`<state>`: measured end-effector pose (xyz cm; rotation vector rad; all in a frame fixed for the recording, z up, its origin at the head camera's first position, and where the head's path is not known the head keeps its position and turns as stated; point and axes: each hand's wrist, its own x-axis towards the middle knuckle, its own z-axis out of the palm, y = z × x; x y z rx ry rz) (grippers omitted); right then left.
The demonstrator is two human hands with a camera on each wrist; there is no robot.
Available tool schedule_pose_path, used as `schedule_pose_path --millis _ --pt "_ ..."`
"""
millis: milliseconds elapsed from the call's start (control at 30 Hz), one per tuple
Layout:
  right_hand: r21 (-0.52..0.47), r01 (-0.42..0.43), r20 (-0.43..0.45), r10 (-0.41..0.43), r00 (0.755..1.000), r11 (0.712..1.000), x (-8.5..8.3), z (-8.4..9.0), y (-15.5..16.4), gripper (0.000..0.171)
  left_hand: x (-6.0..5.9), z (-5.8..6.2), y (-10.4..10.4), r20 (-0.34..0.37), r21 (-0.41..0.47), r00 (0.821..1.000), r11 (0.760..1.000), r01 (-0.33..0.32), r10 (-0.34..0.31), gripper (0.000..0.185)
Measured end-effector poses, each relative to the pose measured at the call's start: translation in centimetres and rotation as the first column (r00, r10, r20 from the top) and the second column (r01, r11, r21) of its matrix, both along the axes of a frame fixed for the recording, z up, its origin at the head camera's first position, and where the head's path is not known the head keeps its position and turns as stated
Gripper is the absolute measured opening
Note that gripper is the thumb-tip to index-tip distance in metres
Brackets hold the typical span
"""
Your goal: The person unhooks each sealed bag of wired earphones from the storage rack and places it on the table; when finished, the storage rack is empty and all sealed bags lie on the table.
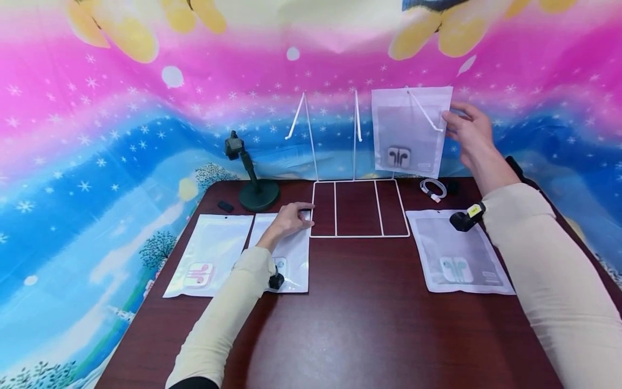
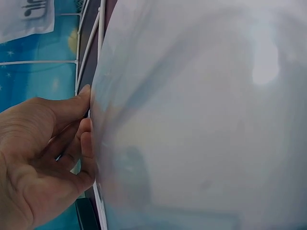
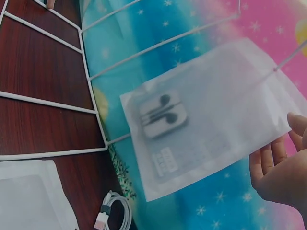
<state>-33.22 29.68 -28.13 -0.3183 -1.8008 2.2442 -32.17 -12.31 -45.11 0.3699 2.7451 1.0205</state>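
Observation:
A white wire display rack (image 1: 359,235) stands on the table, its hooks raised at the back. My left hand (image 1: 290,218) holds the left bar of its base, thumb and fingertips at the bar. Under that hand lies a white zip bag (image 1: 297,270) of earphones, which fills much of the left wrist view. On the right-hand hook hangs a frosted zip bag (image 1: 408,129) with black earphones (image 3: 163,114) in a clear case. My right hand (image 1: 468,132) pinches this bag's right edge; in the right wrist view the thumb (image 3: 296,123) is at the edge, fingers below.
A zip bag with pink earphones (image 1: 199,274) lies at the left, one with mint-green earphones (image 1: 455,270) at the right. Behind are a dark green stand (image 1: 258,195), a small black object (image 1: 225,206) and a coiled white cable (image 1: 432,189). A printed cloth (image 1: 146,108) hangs behind.

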Motion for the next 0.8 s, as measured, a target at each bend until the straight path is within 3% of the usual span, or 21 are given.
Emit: schedule_pose_path --millis 400,800 --pt "-0.022 -0.009 -0.052 0.008 0.999 1.000 1.2 1.3 -0.8 0.027 0.1 -0.1 0.1 0.000 -0.001 1.000 1.000 -0.009 0.009 0.053" --pt "-0.036 -0.008 -0.132 0.003 0.991 0.999 4.5 1.0 -0.1 0.021 -0.1 -0.1 0.2 -0.008 -0.003 1.000 1.000 -0.004 0.004 0.052"
